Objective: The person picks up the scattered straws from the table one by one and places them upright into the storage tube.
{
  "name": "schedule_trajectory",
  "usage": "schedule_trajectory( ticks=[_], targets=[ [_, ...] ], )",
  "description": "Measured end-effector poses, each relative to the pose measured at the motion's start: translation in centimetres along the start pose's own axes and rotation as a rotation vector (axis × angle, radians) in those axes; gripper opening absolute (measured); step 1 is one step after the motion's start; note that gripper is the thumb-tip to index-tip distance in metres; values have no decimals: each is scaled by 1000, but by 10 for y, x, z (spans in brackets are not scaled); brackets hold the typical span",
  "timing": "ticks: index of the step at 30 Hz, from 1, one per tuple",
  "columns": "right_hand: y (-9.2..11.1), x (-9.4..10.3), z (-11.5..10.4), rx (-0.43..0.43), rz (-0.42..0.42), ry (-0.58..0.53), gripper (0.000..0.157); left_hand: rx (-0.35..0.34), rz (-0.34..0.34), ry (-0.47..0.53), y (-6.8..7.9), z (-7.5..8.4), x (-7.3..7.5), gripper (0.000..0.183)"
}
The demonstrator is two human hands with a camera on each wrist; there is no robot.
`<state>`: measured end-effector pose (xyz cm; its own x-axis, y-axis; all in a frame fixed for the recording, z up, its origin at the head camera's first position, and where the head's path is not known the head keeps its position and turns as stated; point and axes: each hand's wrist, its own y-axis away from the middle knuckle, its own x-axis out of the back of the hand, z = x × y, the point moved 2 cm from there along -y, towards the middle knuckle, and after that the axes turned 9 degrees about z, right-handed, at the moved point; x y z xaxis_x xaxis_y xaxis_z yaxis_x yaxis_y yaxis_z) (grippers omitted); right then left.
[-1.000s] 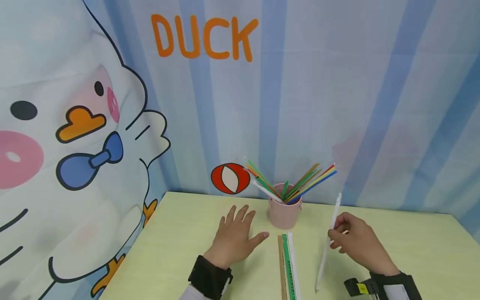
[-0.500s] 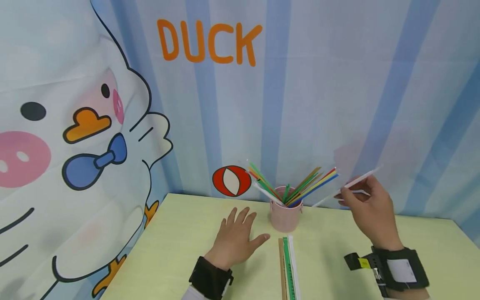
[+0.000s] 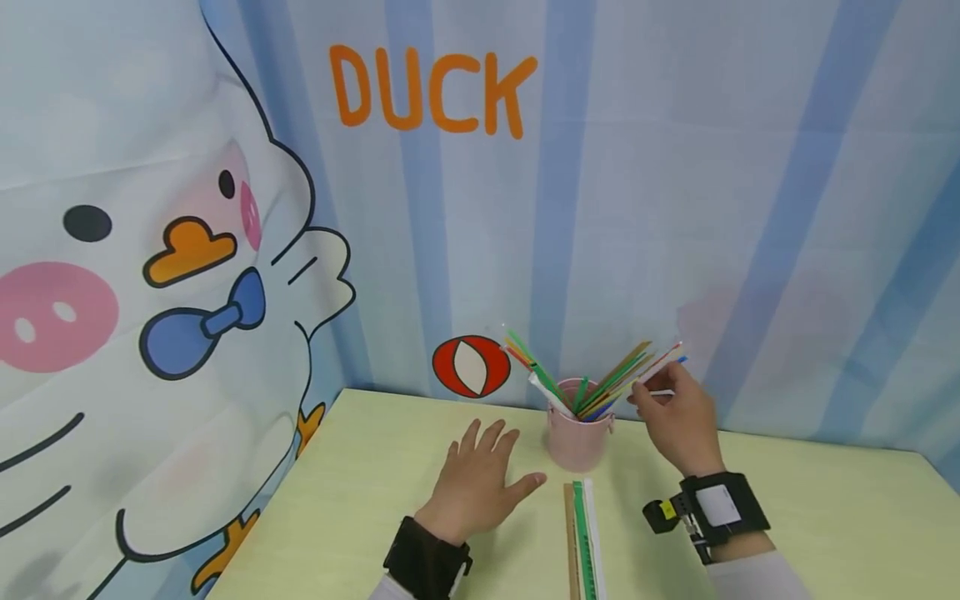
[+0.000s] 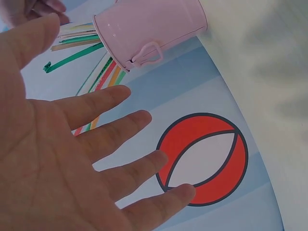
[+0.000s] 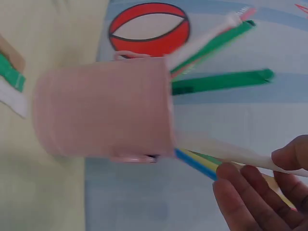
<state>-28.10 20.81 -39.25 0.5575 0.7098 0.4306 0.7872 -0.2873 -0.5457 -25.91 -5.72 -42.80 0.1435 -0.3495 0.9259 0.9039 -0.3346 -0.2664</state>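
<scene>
Thumb and fingers of my right hand (image 3: 678, 417) pinch a white paper-wrapped straw (image 5: 245, 159), slanted with its lower end at the mouth of a small pink bucket (image 3: 577, 446). Inside the bucket lean several straws: green ones (image 5: 221, 82), a blue one (image 5: 195, 163), brown, red, yellow and white. The right fingers overlap the straws leaning right. My left hand (image 3: 480, 483), fingers spread and holding nothing, is low over the table left of the bucket; its palm shows in the left wrist view.
In front of the bucket, side by side on the pale yellow table (image 3: 375, 500), lie a brown straw (image 3: 572, 533), a green-wrapped straw (image 3: 582, 533) and a white straw (image 3: 593, 533). Behind the table hangs a blue striped curtain (image 3: 637, 208) with a duck print.
My right hand has raised the white straw from over the table, turned it to a slant and brought it left to the bucket's mouth. The left hand keeps its place; the view has shifted slightly.
</scene>
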Motion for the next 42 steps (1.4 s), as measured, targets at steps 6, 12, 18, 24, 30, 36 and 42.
schedule_trajectory(
  ticks=[6,12,18,24,30,36,42],
  targets=[
    [7,-17,8,-32,-11,63,28,-9,-1,0,0,2,1,73],
    [8,-29,14,-28,-29,99,28,-12,-9,-8,2,2,1,74],
    [14,-34,18,-38,-66,113,27,-17,1,8,2,3,1,73],
    [21,-23,14,-49,-77,118,35,-20,13,-4,1,3,0,73],
    [30,-4,6,-41,-109,132,44,-23,41,-5,0,5,4,75],
    [40,15,-4,-30,-141,118,50,-30,65,11,1,8,4,75],
    [58,22,-4,-72,-148,121,47,-31,69,17,3,12,3,75]
  ],
)
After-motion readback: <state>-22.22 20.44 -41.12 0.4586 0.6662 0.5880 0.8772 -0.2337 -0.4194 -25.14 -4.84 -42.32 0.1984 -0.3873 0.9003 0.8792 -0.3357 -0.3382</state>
